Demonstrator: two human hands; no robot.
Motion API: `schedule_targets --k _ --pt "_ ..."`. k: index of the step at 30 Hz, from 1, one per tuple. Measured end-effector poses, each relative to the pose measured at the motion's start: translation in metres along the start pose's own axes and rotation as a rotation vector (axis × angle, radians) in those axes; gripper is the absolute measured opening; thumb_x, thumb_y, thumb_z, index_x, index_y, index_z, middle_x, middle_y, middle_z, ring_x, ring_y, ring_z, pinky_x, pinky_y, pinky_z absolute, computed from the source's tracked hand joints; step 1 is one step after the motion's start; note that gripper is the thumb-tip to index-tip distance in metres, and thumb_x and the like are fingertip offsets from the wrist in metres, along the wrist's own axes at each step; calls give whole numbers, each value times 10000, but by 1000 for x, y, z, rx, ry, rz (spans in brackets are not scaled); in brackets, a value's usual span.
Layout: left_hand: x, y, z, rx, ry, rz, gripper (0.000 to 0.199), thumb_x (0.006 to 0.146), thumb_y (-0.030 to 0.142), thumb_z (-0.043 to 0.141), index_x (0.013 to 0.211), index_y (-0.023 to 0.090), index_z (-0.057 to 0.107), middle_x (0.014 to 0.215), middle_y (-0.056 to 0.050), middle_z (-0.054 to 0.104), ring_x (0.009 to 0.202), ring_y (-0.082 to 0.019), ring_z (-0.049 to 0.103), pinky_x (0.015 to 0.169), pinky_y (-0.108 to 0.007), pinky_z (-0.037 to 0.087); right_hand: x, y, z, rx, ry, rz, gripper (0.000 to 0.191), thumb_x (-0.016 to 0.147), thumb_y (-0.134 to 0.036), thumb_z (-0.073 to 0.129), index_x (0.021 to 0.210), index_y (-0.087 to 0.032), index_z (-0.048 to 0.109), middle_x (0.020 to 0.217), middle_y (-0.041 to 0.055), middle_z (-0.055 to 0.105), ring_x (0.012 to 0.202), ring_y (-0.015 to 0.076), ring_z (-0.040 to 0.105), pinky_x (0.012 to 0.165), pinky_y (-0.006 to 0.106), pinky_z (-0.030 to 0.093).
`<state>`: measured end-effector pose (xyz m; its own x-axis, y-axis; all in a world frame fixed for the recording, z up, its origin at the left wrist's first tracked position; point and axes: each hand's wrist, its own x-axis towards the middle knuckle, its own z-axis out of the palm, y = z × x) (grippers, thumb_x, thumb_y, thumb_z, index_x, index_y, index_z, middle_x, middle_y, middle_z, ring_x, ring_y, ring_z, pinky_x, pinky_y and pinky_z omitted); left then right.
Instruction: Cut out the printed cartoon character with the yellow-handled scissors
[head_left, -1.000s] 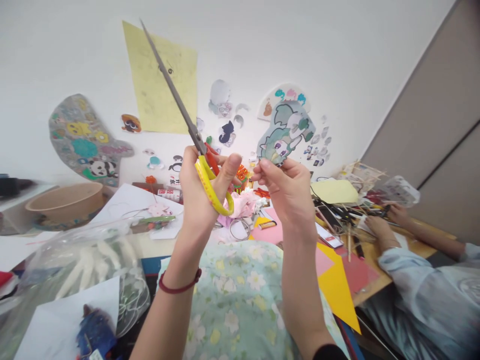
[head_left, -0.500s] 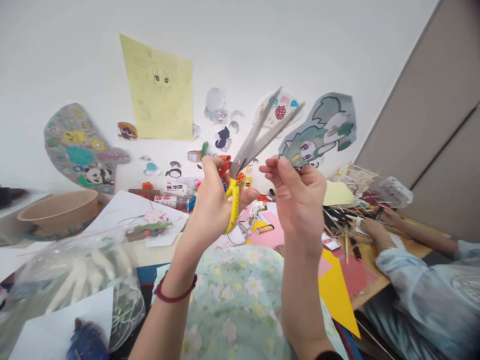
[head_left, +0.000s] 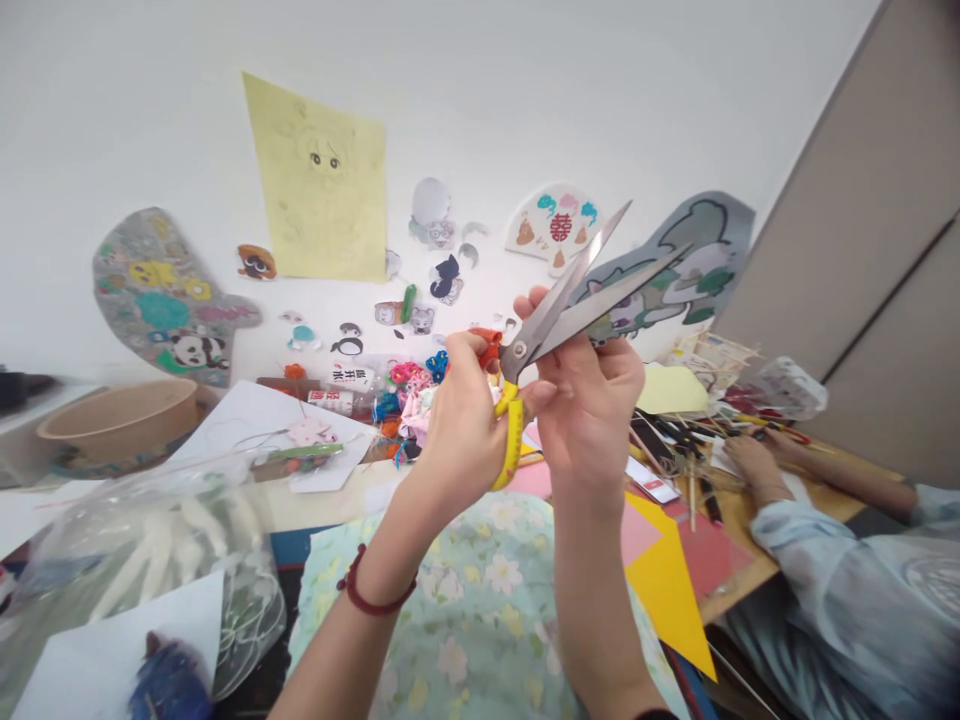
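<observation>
My left hand (head_left: 466, 425) is closed around the handles of a pair of scissors (head_left: 534, 338), one loop yellow and the other orange-red. Their blades stand apart, pointing up and right, and cross in front of my right hand (head_left: 589, 415). That hand pinches a paper cutout (head_left: 709, 235), a grey-green cartoon creature with dark outlines and purple eyes. The blades overlap the cutout's left part from my viewpoint; I cannot tell whether they touch it. Some of my right fingertips are hidden behind the scissors.
Stickers and a yellow drawing sheet (head_left: 319, 190) are on the wall. At left are a brown bowl (head_left: 120, 415) and a clear plastic bag (head_left: 240, 540). A phone (head_left: 654, 482) and yellow paper (head_left: 667, 580) lie at right, beside another person's hand (head_left: 754, 465).
The scissors in my left hand have moved right and slightly down, from left of my right hand to across it. The cutout has shifted right and tilted away; its left part is now behind the blades.
</observation>
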<state>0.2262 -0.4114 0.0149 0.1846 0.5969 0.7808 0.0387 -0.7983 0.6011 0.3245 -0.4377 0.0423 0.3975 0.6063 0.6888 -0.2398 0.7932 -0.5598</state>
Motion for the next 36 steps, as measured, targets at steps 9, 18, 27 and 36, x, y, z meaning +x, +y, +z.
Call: schedule_targets --k 9,18,27,36 --pt "-1 7 -2 112 -35 -73 540 896 674 504 1103 220 298 1065 -112 562 905 -262 617 766 -427 488 -2 2 6 136 44 3 161 747 -288 820 896 -269 762 1104 -7 789 993 156 767 328 100 340" --pt "-1 9 -3 123 -44 -76 524 903 668 501 1095 226 294 1074 -111 571 914 -271 639 765 -432 499 -2 2 6 165 20 -2 171 755 -253 812 915 -280 761 1162 -11 780 999 146 769 341 85 361" --pt "-1 13 -5 150 -65 -75 534 908 693 459 1095 222 292 1022 -85 539 832 -241 613 690 -390 464 -2 4 6 142 24 -25 171 778 -272 785 946 -278 751 1160 -2 778 996 143 767 374 101 410" --pt "-4 12 -6 98 -86 -61 478 935 615 493 1138 233 289 1115 -93 541 904 -235 618 738 -385 465 -6 1 9 185 23 14 149 781 -255 789 927 -278 768 1176 -21 772 1022 126 756 326 77 347"
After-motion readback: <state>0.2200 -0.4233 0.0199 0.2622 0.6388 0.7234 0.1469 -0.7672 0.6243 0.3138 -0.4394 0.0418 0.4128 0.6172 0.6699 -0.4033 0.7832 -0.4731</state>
